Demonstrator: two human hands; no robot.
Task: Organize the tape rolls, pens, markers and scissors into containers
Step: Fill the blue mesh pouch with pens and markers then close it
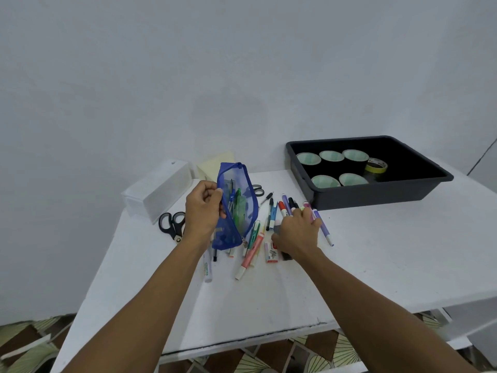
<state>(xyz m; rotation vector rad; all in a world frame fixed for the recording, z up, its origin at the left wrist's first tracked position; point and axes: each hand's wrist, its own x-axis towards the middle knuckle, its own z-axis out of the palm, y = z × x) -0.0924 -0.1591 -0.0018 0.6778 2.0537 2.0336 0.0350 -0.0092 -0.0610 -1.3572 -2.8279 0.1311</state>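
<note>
My left hand [204,211] pinched the rim of the blue pouch [236,219] and held it upright above the table [376,251], mouth up, with a few pens already showing through the mesh. My right hand [295,232] lay palm down on the loose markers [285,208], fingers bent over them and touching them. Whether they had closed on one, I could not tell.

To do this step well, I judged I should keep the pouch mouth wide and steady, take one or two markers at a time and drop them in end first, so nothing caught on the zip.

The markers under my fingers were just right of the pouch. A purple marker [324,227] ran along the outer side of my right hand, and a pink one [251,254] lay nearer me, between my two wrists. One pair of scissors [173,224] sat left of my left hand, beside a white box [158,189]. The tape rolls [332,156] were already in the black tray [376,195], well to the right.
</note>
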